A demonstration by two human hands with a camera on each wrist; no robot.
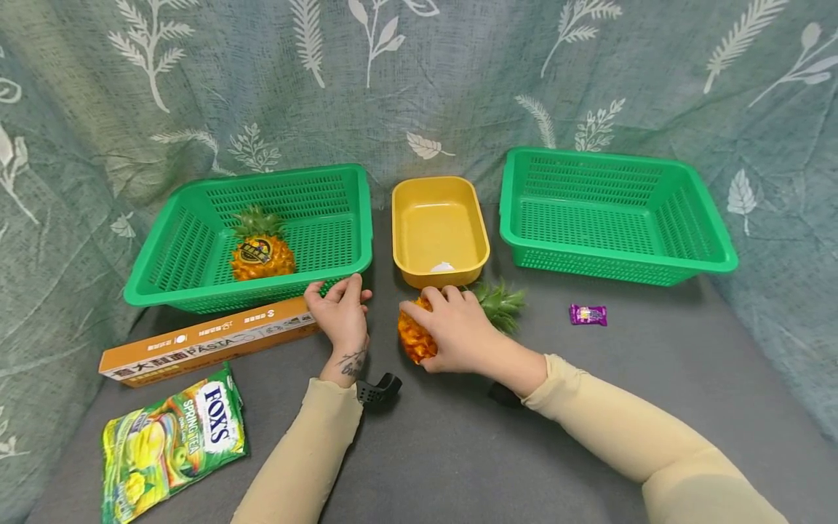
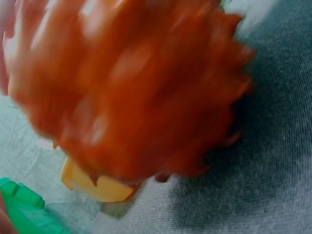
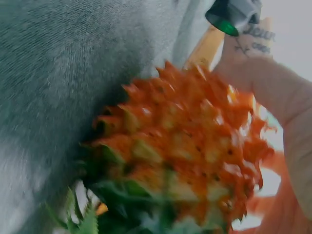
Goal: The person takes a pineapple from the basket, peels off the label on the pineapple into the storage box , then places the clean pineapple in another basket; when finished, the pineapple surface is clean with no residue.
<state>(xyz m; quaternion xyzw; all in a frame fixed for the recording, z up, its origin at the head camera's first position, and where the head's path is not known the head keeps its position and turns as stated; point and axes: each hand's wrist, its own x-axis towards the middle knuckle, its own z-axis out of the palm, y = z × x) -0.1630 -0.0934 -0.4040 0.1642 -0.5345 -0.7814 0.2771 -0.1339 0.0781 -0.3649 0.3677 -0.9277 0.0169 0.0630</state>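
Note:
My right hand (image 1: 458, 331) grips an orange pineapple (image 1: 417, 336) from above, and the fruit lies on its side. Its green leaves (image 1: 500, 306) point right, past the hand. Close up, the pineapple (image 2: 131, 92) fills most of the left wrist view, and its spiky skin (image 3: 190, 141) shows in the right wrist view. My left hand (image 1: 340, 313) is loosely bent by the front right corner of the left green basket (image 1: 249, 297). It holds nothing that I can see. Whether its fingertips touch the rim, I cannot tell. Another pineapple (image 1: 271, 256) lies inside that basket.
An orange pasta box (image 1: 209, 338) lies along the left basket's front, with a green Fox's candy bag (image 1: 173, 444) nearer me. Behind the gripped pineapple stands a yellow tub (image 1: 440, 233). Another green basket (image 1: 615, 262) stands right, and a purple wrapped sweet (image 1: 588, 314) lies before it.

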